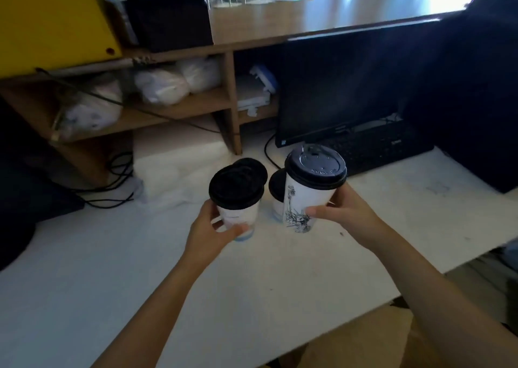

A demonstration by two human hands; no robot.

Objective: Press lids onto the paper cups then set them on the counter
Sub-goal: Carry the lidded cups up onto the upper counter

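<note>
My left hand grips a short white paper cup with a black lid on it, held just above the white counter. My right hand holds a taller white cup with a black drawing, tilted slightly, with its own black lid on top. Between and behind the two stands a third lidded cup, mostly hidden. Another black lid shows behind the left cup; what it sits on is hidden.
A black monitor and keyboard stand at the back right. Wooden shelves with white bags sit at the back left, black cables below them. A higher wooden counter runs along the back. A yellow box is at top left.
</note>
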